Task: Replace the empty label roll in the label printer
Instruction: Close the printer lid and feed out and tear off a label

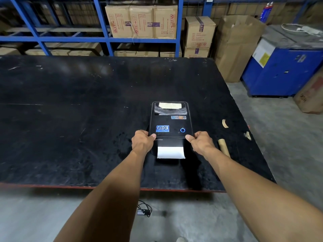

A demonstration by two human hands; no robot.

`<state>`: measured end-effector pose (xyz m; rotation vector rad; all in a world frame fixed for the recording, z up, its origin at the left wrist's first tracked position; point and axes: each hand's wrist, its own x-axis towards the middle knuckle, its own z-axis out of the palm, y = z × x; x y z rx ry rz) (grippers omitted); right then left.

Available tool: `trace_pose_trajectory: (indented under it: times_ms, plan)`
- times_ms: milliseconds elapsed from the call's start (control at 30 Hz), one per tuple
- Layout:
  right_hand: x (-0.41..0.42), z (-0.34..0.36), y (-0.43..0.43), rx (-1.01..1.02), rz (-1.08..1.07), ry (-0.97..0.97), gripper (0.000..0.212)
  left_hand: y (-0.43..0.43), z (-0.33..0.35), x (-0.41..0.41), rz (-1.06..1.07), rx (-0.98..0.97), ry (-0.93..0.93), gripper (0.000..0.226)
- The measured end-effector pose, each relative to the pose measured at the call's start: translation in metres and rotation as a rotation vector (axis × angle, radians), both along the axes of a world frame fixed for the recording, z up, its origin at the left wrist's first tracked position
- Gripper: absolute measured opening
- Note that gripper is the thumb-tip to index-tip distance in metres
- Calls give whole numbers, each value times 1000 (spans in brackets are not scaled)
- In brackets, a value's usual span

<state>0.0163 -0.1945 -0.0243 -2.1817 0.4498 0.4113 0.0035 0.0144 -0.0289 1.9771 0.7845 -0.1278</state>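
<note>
On the floor just short of the desk's near edge lay a small power adapter (143, 210) with its cable. Above it both forearms reached over that edge to the label printer (170, 126), which stood on the desk (70, 119) right of centre, closer to the near edge than the far one. The left hand (142, 142) gripped the printer's front left corner, thumb on the lid; the right hand (201, 142) did the same at the front right corner, fingers curled round the sides. A white label strip (171, 152) hung out of the front slot, and paper showed through the lid window (170, 108), so a fresh roll seemed loaded and the lid looked shut or nearly so. The bare cardboard core (223, 147) lay just right of the right hand, towards the right edge. Judging by this, the swap was almost done; only seating the lid and perhaps feeding a label remained. Beyond the far edge stood blue shelving (104, 23) with cartons.
</note>
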Motion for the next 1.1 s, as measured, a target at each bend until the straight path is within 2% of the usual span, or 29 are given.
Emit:
trace_pose_trajectory:
  times_ms: [67, 433, 600, 733, 1100]
  plan:
    - [1, -1, 0, 1, -4, 10, 38, 1, 1, 1, -2, 7, 5, 47]
    - [0, -1, 1, 11, -4, 14, 33, 1, 0, 2, -10, 22, 12, 49]
    - [1, -2, 1, 7, -9, 20, 39, 1, 0, 2, -9, 29, 16, 49]
    - [2, -2, 1, 3, -14, 23, 58, 2, -1, 2, -7, 26, 17, 48]
    - [2, -3, 0, -1, -5, 17, 60, 2, -4, 4, 11, 28, 8, 50]
